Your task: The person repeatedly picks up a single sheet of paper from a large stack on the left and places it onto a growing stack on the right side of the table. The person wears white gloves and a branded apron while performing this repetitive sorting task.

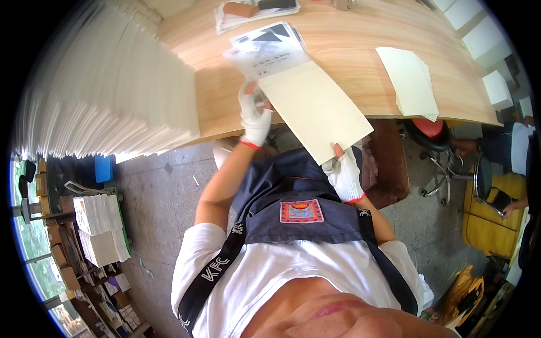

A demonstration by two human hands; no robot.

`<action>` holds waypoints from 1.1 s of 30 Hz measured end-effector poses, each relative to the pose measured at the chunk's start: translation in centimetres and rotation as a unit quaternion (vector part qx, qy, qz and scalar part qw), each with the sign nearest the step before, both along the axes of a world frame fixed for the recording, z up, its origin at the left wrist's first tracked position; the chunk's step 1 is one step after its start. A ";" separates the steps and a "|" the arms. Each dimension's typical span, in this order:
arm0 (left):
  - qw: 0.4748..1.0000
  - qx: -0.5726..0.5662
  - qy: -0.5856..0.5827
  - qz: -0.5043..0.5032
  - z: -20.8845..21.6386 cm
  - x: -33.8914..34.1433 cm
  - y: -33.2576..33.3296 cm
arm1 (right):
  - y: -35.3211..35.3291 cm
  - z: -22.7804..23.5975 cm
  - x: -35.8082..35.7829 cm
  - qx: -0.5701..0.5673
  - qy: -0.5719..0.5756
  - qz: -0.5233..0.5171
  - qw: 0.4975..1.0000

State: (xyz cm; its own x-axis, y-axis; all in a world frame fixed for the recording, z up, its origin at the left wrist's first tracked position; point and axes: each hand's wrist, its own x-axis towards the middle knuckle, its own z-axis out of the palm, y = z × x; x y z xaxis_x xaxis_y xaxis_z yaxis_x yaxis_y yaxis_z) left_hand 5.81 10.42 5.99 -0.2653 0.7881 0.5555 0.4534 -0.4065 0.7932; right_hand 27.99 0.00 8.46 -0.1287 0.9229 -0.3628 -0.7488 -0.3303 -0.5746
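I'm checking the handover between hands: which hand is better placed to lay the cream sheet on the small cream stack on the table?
Probably the right hand: it grips the cream sheet at its near corner, nearer the small cream stack. The left hand holds the opposite edge.

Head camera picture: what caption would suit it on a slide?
Two gloved hands, left hand and right hand, hold a cream sheet over a wooden table beside a tall paper stack.

A print or paper workshop: a tall stack of paper sheets [112, 96] fills the far left of a long wooden table [360, 62], more stacks [98, 228] sit on the concrete floor [163, 191] at left.
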 end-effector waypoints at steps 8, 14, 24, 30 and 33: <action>0.528 -0.219 -0.728 -0.379 -6.6 5.8 -0.7 | -2.8 0.5 0.6 0.017 -0.032 0.093 0.995; 0.663 -0.313 -0.591 -0.336 -12.0 7.7 -7.9 | -2.1 -2.8 0.4 -0.081 -0.080 0.163 0.980; 0.801 -0.431 -0.404 -0.095 -9.7 5.9 -7.4 | 7.2 -7.6 -5.7 -0.070 0.145 0.101 0.982; 0.775 -0.406 -0.472 -0.108 -5.8 1.0 -9.9 | 5.6 -2.9 -3.6 0.136 -0.378 0.311 0.862; 0.814 -0.410 -0.397 -0.111 -3.7 -1.4 -10.1 | 6.1 -3.2 -5.4 0.258 -0.521 0.346 0.736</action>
